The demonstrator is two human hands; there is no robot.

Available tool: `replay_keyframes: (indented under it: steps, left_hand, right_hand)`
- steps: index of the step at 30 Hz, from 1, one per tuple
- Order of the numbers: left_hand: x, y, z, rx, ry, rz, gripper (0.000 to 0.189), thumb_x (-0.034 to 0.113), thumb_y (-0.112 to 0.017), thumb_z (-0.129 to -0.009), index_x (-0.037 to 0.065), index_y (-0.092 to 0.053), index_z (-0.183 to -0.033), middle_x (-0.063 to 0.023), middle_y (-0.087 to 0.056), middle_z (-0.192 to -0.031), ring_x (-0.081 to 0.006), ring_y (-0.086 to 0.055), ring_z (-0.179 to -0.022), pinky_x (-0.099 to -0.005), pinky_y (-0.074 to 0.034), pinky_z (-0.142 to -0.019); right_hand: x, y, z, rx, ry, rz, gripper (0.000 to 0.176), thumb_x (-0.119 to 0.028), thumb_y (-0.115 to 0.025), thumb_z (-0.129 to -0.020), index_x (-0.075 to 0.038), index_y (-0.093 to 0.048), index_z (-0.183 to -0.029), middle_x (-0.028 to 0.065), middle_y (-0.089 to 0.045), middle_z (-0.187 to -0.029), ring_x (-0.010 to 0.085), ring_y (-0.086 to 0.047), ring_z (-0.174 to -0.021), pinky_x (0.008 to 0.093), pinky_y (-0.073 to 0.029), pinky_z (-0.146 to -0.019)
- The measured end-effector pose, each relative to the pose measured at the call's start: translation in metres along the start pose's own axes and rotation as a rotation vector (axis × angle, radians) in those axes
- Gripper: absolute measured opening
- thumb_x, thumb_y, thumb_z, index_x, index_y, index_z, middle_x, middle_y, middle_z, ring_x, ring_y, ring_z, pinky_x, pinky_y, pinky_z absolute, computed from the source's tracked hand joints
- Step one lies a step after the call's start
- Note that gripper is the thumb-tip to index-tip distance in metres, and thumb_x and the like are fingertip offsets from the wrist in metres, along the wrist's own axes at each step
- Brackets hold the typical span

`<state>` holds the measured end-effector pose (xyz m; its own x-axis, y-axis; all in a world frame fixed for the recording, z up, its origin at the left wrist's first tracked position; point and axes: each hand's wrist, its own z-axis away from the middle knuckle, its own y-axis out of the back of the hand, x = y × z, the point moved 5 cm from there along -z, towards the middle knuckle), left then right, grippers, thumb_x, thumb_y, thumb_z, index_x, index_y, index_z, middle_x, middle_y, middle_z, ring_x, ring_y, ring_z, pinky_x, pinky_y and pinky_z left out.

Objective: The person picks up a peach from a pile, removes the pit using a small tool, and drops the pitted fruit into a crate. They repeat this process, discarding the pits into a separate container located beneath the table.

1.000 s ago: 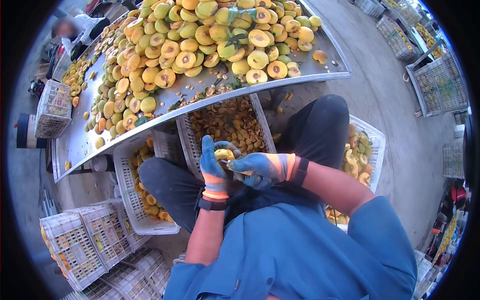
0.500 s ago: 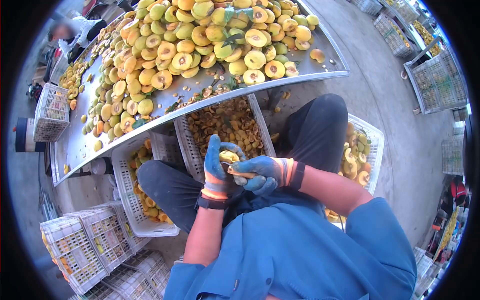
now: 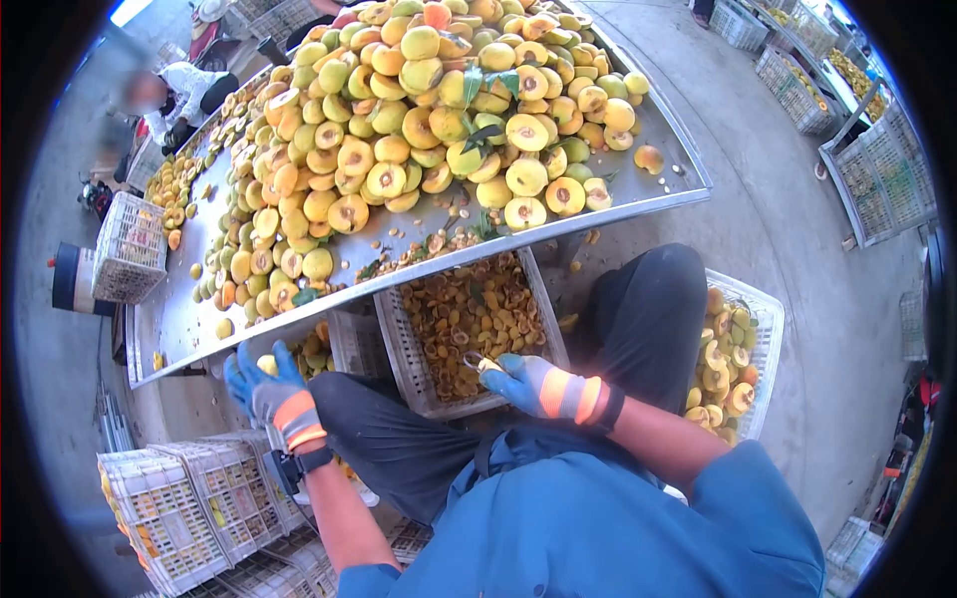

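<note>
My left hand (image 3: 269,389), in a blue and grey glove, is out at the left by the table's front edge, above the left crate; its fingers are spread around a yellow fruit piece (image 3: 267,365). Gripped in my right hand (image 3: 538,387) is a small tool (image 3: 485,365) with a looped metal end and a pale handle. That hand hovers over the lower right of a crate of pits and scraps (image 3: 469,324). Halved yellow fruits (image 3: 386,179) are heaped on the metal table (image 3: 638,199).
A crate of fruit halves (image 3: 768,344) stands beside my right knee. Stacked crates (image 3: 169,508) are at lower left. A white crate (image 3: 132,249) sits left of the table. Another person (image 3: 184,100) is at upper left. More crates (image 3: 882,174) stand at right.
My hands have moved apart. The left has swung left with the fruit piece and its fingers have spread; the right has shifted slightly right, still holding the tool. The view has tilted slightly upward.
</note>
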<state>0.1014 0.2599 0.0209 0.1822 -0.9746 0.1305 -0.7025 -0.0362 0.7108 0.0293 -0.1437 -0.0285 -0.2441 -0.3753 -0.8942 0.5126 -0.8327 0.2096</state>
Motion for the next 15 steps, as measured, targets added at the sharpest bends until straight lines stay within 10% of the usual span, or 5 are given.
replay_keyframes:
  steps: [3, 8, 11, 15]
  left_hand:
    - [0.032, 0.038, -0.037, -0.021, -0.016, -0.242, 0.056, 0.03, -0.08, -0.09, 0.01, -0.06, -0.139, -0.0201, -0.059, -0.138, -0.0393, -0.054, -0.133, -0.0538, -0.045, -0.111]
    - [0.224, -0.033, -0.023, -0.474, 0.02, 0.994, 0.027, 0.009, -0.08, -0.09, 0.0, -0.071, -0.114, -0.0148, -0.07, -0.11, -0.0251, -0.067, -0.101, -0.0349, -0.053, -0.095]
    - [0.332, -0.073, -0.014, -0.68, -0.191, 0.815, 0.044, 0.039, -0.075, -0.092, 0.002, -0.074, -0.114, -0.0242, -0.072, -0.115, -0.0436, -0.068, -0.108, -0.0469, -0.053, -0.096]
    - [0.387, -0.127, -0.002, -1.014, -0.226, 0.466, 0.056, 0.051, -0.074, -0.088, 0.002, -0.074, -0.113, -0.027, -0.071, -0.115, -0.0446, -0.067, -0.111, -0.0491, -0.053, -0.099]
  right_hand:
    - [0.016, 0.004, -0.004, 0.1, 0.088, -0.053, 0.047, -0.043, -0.056, -0.108, 0.001, -0.069, -0.117, 0.0246, -0.074, -0.103, 0.0412, -0.07, -0.095, 0.0462, -0.053, -0.086]
    - [-0.015, 0.03, 0.009, 0.144, 0.062, -0.26, 0.033, -0.029, -0.062, -0.107, 0.0, -0.068, -0.119, 0.0191, -0.073, -0.097, 0.0309, -0.071, -0.09, 0.0399, -0.054, -0.083]
    - [-0.011, 0.04, 0.016, 0.312, 0.543, 0.206, 0.029, -0.023, -0.061, -0.107, 0.001, -0.067, -0.123, 0.0183, -0.073, -0.097, 0.0269, -0.07, -0.088, 0.0384, -0.054, -0.08]
    - [-0.017, 0.07, 0.029, 0.324, 0.231, -0.319, 0.028, -0.019, -0.06, -0.107, 0.002, -0.066, -0.126, 0.0154, -0.07, -0.09, 0.024, -0.068, -0.083, 0.037, -0.053, -0.076]
